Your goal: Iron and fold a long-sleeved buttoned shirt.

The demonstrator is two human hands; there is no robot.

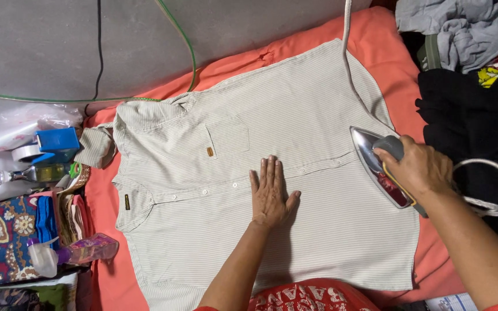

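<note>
**Striped cotton under your palm, iron tipped at the hem side**

Red printed fabric (309,296) sits nearest you, just below the bottom edge of the pale striped button-front shirt (295,115), which lies spread flat on the coral-orange cloth pad (393,63). Your left hand (271,193) lies open on the shirt's middle, fingers straight and close together, palm pressed down just beside the button placket. Your right hand (421,168) is clamped around the grey handle of the silver-soled electric iron (378,167), which is tilted so its shiny soleplate shows, at the shirt's right edge. The iron's white cord (348,52) runs up across the shirt's far right part.

Left of the shirt's collar you have a clear pink spray bottle (82,250), a patterned folded cloth (1,236) and a blue tape dispenser (56,144). Right of the shirt lies a black garment (474,115), with a grey crumpled garment (462,29) beyond it. Past the shirt's far edge, a green cable (183,37) crosses the grey floor (41,46).
</note>
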